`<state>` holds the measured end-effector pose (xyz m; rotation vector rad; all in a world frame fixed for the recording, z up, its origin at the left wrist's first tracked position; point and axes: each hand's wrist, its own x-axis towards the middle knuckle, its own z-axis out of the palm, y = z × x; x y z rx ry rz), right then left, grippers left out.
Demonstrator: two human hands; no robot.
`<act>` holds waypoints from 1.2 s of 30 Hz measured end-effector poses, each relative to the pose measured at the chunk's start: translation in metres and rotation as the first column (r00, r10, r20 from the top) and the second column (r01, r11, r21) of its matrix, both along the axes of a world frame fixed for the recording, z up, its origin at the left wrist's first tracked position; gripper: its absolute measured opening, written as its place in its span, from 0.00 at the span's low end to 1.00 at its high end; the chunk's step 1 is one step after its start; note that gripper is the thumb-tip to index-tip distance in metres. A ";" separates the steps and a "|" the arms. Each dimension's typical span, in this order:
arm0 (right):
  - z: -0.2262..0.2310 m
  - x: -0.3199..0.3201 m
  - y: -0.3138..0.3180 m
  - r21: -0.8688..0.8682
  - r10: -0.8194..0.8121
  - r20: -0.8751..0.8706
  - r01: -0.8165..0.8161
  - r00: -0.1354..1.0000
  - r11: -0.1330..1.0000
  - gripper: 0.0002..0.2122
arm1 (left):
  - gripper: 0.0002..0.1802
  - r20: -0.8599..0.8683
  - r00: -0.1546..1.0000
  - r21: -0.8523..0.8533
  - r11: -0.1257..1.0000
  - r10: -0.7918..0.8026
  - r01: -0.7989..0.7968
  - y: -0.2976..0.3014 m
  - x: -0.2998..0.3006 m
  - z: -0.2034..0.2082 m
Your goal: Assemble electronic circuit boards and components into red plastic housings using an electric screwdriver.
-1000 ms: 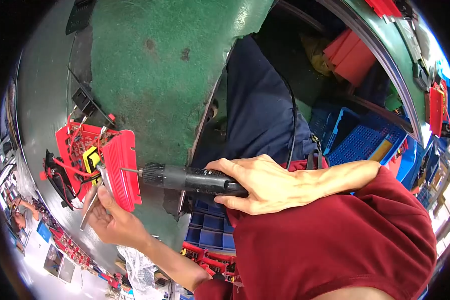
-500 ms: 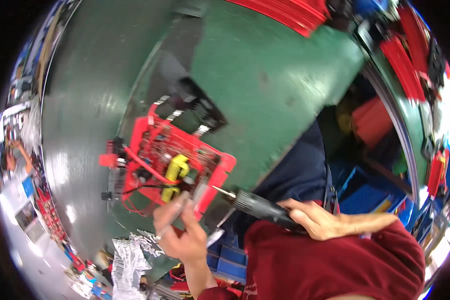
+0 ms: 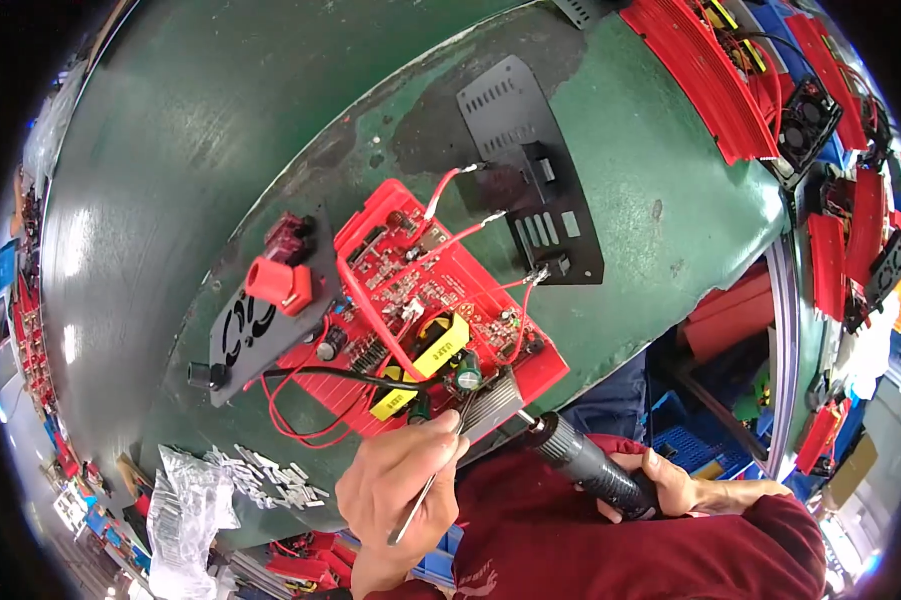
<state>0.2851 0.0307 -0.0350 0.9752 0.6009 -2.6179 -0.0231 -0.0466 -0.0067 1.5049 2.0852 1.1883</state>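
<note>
The red unit is lying on the table in front of the person, its board facing up. Red wires and a black cable are crossing it, crowding the space beside the yellow transformer. A black panel is lying beyond the unit, and a fan panel is leaning at its left.

The left hand is pinching tweezers, fingers together, at the unit's near edge. The right hand is wrapping its fingers around a screwdriver, its bit pointing at that edge; contact is unclear.

A plastic bag and white pieces are lying at lower left. The green tabletop is showing dark, worn patches. More red cases are crowding the right side, with blue crates sitting below.
</note>
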 end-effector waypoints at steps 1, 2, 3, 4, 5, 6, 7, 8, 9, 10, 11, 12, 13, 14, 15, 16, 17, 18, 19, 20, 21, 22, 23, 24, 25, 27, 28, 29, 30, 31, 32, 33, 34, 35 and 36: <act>-0.003 0.001 0.000 -0.031 -0.035 -0.030 0.034 0.999 0.999 0.45 | 0.15 -0.001 1.000 -0.002 1.000 0.000 0.000 0.001 0.000 -0.002; -0.003 0.000 0.002 -0.033 -0.035 -0.032 0.034 0.999 0.999 0.45 | 0.15 0.000 1.000 0.002 1.000 -0.006 0.006 0.003 0.000 -0.004; -0.002 -0.002 0.005 0.047 0.022 -0.042 -0.020 0.999 0.999 0.44 | 0.16 0.000 1.000 0.007 1.000 -0.011 0.011 0.003 0.000 -0.006; -0.001 -0.002 0.007 0.130 0.081 -0.055 -0.073 0.995 0.989 0.43 | 0.16 -0.010 1.000 0.008 1.000 -0.011 0.011 0.002 0.001 -0.004; -0.002 0.000 0.005 0.152 0.084 -0.051 -0.076 0.995 0.985 0.39 | 0.14 -0.010 1.000 0.003 1.000 -0.018 0.018 0.002 0.002 -0.003; -0.001 -0.001 0.003 0.155 0.084 -0.061 -0.074 0.995 0.985 0.39 | 0.12 -0.011 1.000 -0.002 1.000 -0.025 0.025 0.001 0.002 -0.001; -0.002 -0.002 0.002 0.171 0.078 -0.046 -0.069 0.996 0.983 0.38 | 0.12 -0.013 1.000 0.000 1.000 -0.027 0.027 0.001 0.003 -0.001; -0.002 -0.003 0.003 0.188 0.071 -0.032 -0.064 0.997 0.980 0.37 | 0.09 0.050 0.999 -0.002 1.000 0.006 -0.006 0.000 0.005 -0.001; -0.002 -0.003 0.004 0.191 0.068 -0.035 -0.060 0.997 0.980 0.37 | 0.08 0.112 0.993 -0.006 0.999 0.038 -0.038 0.000 0.006 -0.001; 0.000 -0.003 0.005 0.220 0.075 -0.056 -0.061 0.996 0.974 0.31 | 0.11 0.183 0.980 0.034 0.996 0.075 -0.082 -0.002 0.008 -0.001; 0.002 -0.004 0.005 0.249 0.081 -0.076 -0.060 0.994 0.967 0.27 | 0.11 0.243 0.953 0.192 0.955 0.179 -0.228 0.002 0.015 -0.001; 0.001 -0.004 0.005 0.254 0.077 -0.074 -0.056 0.994 0.965 0.27 | 0.11 0.318 0.910 0.332 0.868 0.266 -0.370 0.006 0.022 -0.002; 0.001 -0.004 0.003 0.239 0.037 -0.072 -0.019 0.997 0.971 0.30 | 0.10 0.215 0.928 0.388 0.845 0.304 -0.367 0.001 0.018 -0.001; 0.001 -0.003 0.001 0.224 -0.004 -0.070 0.019 0.998 0.974 0.34 | 0.10 0.219 0.929 0.393 0.845 0.297 -0.363 -0.001 0.017 0.006; 0.003 -0.009 0.000 0.216 0.018 -0.093 0.003 0.996 0.976 0.34 | 0.10 0.024 0.946 0.162 0.933 0.322 -0.322 -0.008 0.015 0.030; 0.000 -0.007 -0.003 0.230 0.010 -0.065 0.006 0.998 0.973 0.36 | 0.11 -0.129 0.954 -0.087 0.955 0.270 -0.283 -0.006 0.015 0.036; -0.003 -0.004 -0.005 0.245 0.001 -0.036 0.008 0.999 0.970 0.39 | 0.12 -0.341 0.940 -0.235 0.968 -0.002 -0.083 0.002 0.010 0.033; -0.002 -0.005 -0.006 0.246 0.008 -0.038 0.002 0.999 0.969 0.39 | 0.14 -0.366 0.926 -0.306 0.952 -0.094 -0.025 0.013 0.009 0.038; -0.003 -0.004 -0.008 0.262 0.015 -0.041 -0.004 0.999 0.965 0.40 | 0.17 -0.383 0.904 -0.379 0.925 -0.191 0.035 0.022 0.011 0.040; -0.004 -0.004 -0.010 0.277 0.022 -0.043 -0.009 0.999 0.961 0.40 | 0.22 -0.354 0.911 -0.429 0.902 -0.211 0.042 0.026 0.012 0.040; -0.005 -0.003 -0.010 0.277 0.023 -0.043 -0.010 0.999 0.961 0.40 | 0.22 -0.354 0.911 -0.429 0.902 -0.210 0.041 0.026 0.011 0.039; -0.006 -0.003 -0.011 0.290 0.029 -0.046 -0.015 0.999 0.957 0.40 | 0.22 -0.363 0.899 -0.435 0.898 -0.245 0.069 0.025 0.008 0.036; -0.006 -0.003 -0.012 0.303 0.035 -0.049 -0.019 0.998 0.953 0.40 | 0.22 -0.371 0.885 -0.442 0.892 -0.280 0.096 0.025 0.007 0.034; -0.006 -0.003 -0.012 0.302 0.034 -0.046 -0.019 0.998 0.953 0.40 | 0.22 -0.369 0.886 -0.443 0.891 -0.281 0.099 0.027 0.007 0.033; -0.006 -0.004 -0.012 0.295 0.034 -0.041 -0.020 0.999 0.955 0.40 | 0.22 -0.369 0.884 -0.444 0.890 -0.287 0.103 0.028 0.007 0.034; -0.006 -0.005 -0.012 0.285 0.035 -0.034 -0.024 0.999 0.958 0.39 | 0.22 -0.367 0.883 -0.448 0.888 -0.291 0.106 0.031 0.007 0.035; -0.005 -0.006 -0.013 0.369 0.048 -0.016 -0.039 0.999 0.929 0.39 | 0.21 -0.359 0.884 -0.464 0.879 -0.300 0.110 0.032 0.008 0.036; -0.004 -0.008 -0.013 0.449 0.059 0.004 -0.054 0.998 0.892 0.38 | 0.21 -0.350 0.884 -0.481 0.869 -0.309 0.114 0.034 0.008 0.037; -0.003 -0.010 -0.013 0.444 0.063 0.002 -0.057 0.998 0.894 0.38 | 0.21 -0.350 0.885 -0.486 0.867 -0.308 0.109 0.036 0.008 0.039; -0.002 -0.013 -0.014 0.475 0.050 0.019 -0.053 0.999 0.879 0.38 | 0.21 -0.326 0.885 -0.523 0.843 -0.332 0.124 0.037 0.008 0.042; -0.003 -0.015 -0.014 0.504 0.038 0.035 -0.051 0.999 0.862 0.37 | 0.22 -0.301 0.885 -0.558 0.818 -0.355 0.138 0.038 0.007 0.044; -0.006 -0.014 -0.016 0.496 0.048 0.027 -0.055 0.998 0.867 0.37 | 0.22 -0.305 0.886 -0.568 0.814 -0.349 0.126 0.036 0.005 0.043; -0.012 -0.013 -0.018 0.440 0.036 0.018 -0.041 0.999 0.897 0.37 | 0.15 -0.318 0.863 -0.562 0.811 -0.392 0.161 0.033 0.000 0.039; -0.016 -0.014 -0.018 0.382 0.027 0.008 -0.029 1.000 0.924 0.37 | 0.11 -0.333 0.838 -0.559 0.806 -0.432 0.193 0.031 -0.004 0.037; -0.009 -0.022 -0.012 0.350 0.039 0.077 -0.064 0.996 0.935 0.40 | 0.11 -0.318 0.853 -0.539 0.819 -0.413 0.196 0.031 -0.005 0.035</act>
